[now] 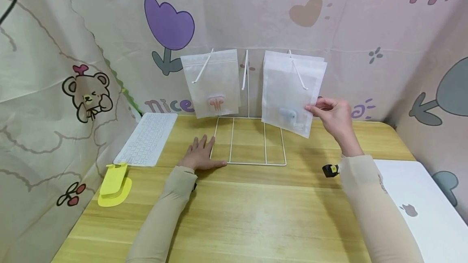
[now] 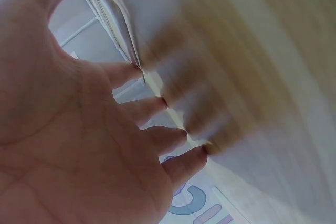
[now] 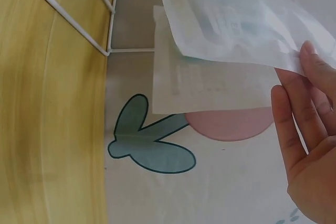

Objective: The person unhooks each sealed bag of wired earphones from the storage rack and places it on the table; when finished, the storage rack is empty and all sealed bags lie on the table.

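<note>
A white wire rack (image 1: pixel 257 164) stands on the table with translucent white zip bags hanging from its hooks. My right hand (image 1: pixel 334 118) pinches the side edge of the front bag (image 1: pixel 283 88) on the right hook, thumb in front and fingers behind. That bag has a pale blue print low down. In the right wrist view another bag (image 3: pixel 220 90) hangs behind it. On the left hook is a bag (image 1: pixel 210 80) with an orange-pink print. My left hand (image 1: pixel 199 155) rests with spread fingers at the rack base's left side, fingertips on the tabletop, thumb by the front wire.
A white keyboard (image 1: pixel 147 139) lies at the back left, with a yellow stand (image 1: pixel 114 183) in front of it. At the right is a silver laptop (image 1: pixel 420 198), closed. Printed cloth (image 1: pixel 252 7) hangs behind the table. Between the two bags, the rack's middle hook (image 1: pixel 245 70) sticks forward.
</note>
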### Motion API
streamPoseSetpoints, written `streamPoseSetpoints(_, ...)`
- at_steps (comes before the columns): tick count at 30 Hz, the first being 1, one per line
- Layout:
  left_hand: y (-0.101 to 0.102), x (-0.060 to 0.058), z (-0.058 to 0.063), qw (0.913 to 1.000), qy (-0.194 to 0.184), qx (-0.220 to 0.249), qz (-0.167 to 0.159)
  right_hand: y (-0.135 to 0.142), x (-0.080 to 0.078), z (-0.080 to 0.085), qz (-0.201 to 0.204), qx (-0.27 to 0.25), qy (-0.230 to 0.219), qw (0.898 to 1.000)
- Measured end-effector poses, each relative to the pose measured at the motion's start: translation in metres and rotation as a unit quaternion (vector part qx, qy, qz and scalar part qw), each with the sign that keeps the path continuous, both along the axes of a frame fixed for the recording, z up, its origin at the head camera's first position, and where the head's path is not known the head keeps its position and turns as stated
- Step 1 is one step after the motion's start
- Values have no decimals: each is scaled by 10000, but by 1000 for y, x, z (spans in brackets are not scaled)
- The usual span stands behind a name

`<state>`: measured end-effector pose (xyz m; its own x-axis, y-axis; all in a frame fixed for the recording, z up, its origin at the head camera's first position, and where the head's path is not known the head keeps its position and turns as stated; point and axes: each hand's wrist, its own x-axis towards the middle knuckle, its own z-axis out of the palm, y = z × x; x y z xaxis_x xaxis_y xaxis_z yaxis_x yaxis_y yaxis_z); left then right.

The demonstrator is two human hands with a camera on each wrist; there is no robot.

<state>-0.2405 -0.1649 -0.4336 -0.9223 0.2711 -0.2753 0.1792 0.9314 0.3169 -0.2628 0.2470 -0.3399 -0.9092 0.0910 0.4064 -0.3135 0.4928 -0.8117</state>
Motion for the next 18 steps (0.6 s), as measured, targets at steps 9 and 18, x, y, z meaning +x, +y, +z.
streamPoseSetpoints(9, 0, 0, -1, 10000, 18, -52, 14, 2, 18, 7, 95, 154, 229, 9996)
streamPoseSetpoints(18, 0, -1, -2, 10000, 49, -40, -11, 9, 38, 15, 167, 487, 618, 9968)
